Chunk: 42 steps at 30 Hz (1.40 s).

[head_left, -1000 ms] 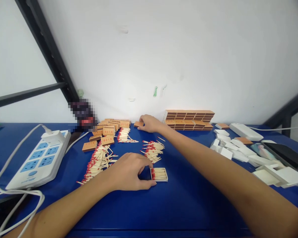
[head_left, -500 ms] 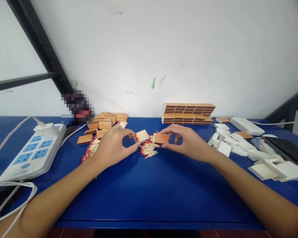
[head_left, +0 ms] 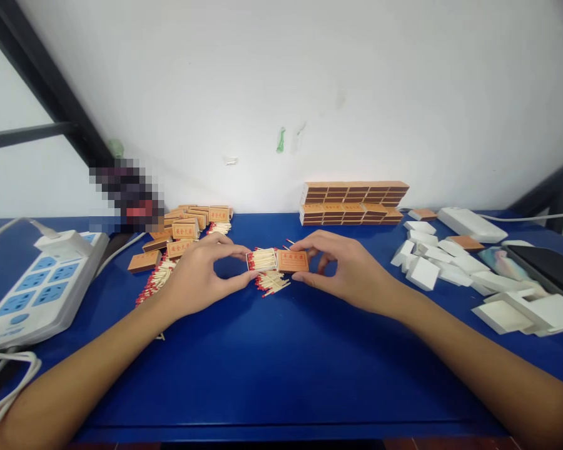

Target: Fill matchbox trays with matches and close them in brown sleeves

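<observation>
Behind the blue counter (head_left: 281, 362) rose a white wall (head_left: 263, 81), with stacked matchboxes (head_left: 354, 203) standing near it. Over a small heap of loose matches (head_left: 269, 284), the left hand (head_left: 201, 272) pinched a filled tray (head_left: 264, 271) between thumb and fingers, red match heads toward that hand. The right hand's (head_left: 344, 265) fingers pinched an orange sleeve (head_left: 293, 261) by its outer end. Tray and sleeve met end to end; whether any edge lay inside could not be told. Lining them up seemed the step in hand; the next move likely called for a straight, level push.
</observation>
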Available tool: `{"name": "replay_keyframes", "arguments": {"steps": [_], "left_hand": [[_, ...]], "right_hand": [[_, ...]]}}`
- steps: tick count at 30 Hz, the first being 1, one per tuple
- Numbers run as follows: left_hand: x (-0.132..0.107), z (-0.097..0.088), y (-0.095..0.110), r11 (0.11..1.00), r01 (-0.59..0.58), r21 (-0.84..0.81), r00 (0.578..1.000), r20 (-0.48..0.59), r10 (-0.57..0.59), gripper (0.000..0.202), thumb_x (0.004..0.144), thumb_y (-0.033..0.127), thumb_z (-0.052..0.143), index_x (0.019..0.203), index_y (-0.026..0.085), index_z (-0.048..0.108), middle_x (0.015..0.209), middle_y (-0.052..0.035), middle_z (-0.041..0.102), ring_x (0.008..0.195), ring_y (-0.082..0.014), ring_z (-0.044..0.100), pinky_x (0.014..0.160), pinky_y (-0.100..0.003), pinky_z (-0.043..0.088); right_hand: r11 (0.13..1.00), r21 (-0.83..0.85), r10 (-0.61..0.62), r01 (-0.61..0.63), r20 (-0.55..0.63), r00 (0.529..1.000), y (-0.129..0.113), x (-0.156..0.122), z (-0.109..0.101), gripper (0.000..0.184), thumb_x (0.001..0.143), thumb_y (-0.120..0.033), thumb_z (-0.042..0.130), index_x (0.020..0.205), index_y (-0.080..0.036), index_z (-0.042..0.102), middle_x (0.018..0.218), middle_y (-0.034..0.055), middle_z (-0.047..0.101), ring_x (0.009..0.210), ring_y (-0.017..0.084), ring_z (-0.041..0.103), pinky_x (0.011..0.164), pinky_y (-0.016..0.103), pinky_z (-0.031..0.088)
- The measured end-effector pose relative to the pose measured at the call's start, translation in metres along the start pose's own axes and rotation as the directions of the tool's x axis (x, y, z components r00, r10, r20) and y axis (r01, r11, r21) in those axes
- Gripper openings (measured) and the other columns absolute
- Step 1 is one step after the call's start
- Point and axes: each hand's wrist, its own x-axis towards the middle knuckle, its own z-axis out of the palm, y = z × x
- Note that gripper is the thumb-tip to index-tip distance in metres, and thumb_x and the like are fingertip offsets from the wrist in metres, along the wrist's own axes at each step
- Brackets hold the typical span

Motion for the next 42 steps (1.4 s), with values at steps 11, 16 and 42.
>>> {"name": "replay_keyframes", "arguments": {"steps": [11, 16, 42], "left_hand": [[0.001, 0.000, 0.004, 0.997, -0.008, -0.070, 0.999, -0.039, 0.005, 0.017, 0.088, 0.034, 0.081, 0.100, 0.022, 0.080, 0.096, -0.0016, 0.082, 0.094, -0.0204, 0.071, 0.089, -0.037, 0.056], [0.002, 0.001, 0.003, 0.995, 0.025, -0.092, 0.999, -0.032, -0.028, 0.017, 0.089, 0.037, 0.081, 0.099, 0.023, 0.080, 0.094, -0.0007, 0.082, 0.089, -0.0197, 0.072, 0.083, -0.036, 0.057], [0.000, 0.002, 0.000, 0.969, -0.027, -0.247, 1.000, -0.016, 0.024, 0.030, 0.079, 0.038, 0.091, 0.104, 0.024, 0.082, 0.104, -0.0041, 0.079, 0.095, -0.0199, 0.073, 0.087, -0.036, 0.059]], "right_hand": [[1.000, 0.008, 0.023, -0.023, -0.013, 1.000, -0.002, -0.001, 0.001, 0.029, 0.090, -0.033, 0.079, 0.117, -0.024, 0.072, 0.111, 0.0073, 0.073, 0.084, 0.019, 0.069, 0.071, 0.034, 0.063], [0.999, 0.024, 0.045, -0.044, -0.020, 0.999, 0.000, -0.001, 0.002, 0.031, 0.090, -0.035, 0.079, 0.117, -0.024, 0.072, 0.112, 0.0073, 0.073, 0.084, 0.019, 0.070, 0.073, 0.035, 0.063], [0.949, 0.315, 0.060, -0.030, -0.086, 0.994, -0.014, -0.005, 0.011, 0.033, 0.087, -0.034, 0.085, 0.117, -0.026, 0.074, 0.118, 0.0061, 0.073, 0.098, 0.022, 0.078, 0.093, 0.041, 0.070]]}}
